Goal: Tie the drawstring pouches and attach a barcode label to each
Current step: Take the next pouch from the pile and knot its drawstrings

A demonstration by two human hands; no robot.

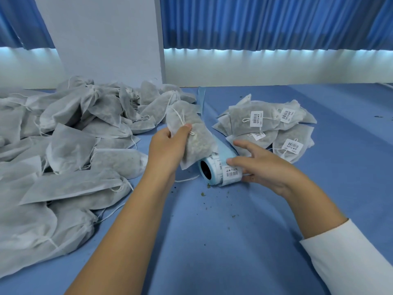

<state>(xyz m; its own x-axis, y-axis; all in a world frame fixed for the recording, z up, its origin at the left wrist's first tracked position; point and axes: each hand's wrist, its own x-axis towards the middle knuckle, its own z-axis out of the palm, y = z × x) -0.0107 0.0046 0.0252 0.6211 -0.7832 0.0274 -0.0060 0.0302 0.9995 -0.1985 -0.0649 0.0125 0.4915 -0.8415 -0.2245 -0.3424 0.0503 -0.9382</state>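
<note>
Above the label roll, a filled, translucent pouch.

A wide desk covered in smooth blue cloth fills the lower part of the view and runs back to the far wall. A plain, pale grey-white wall pillar rises behind it, left of centre. Pleated blue curtains hang on both sides of the pillar. Daylight glows in a bright band under their hems, above a white lower wall.
</note>
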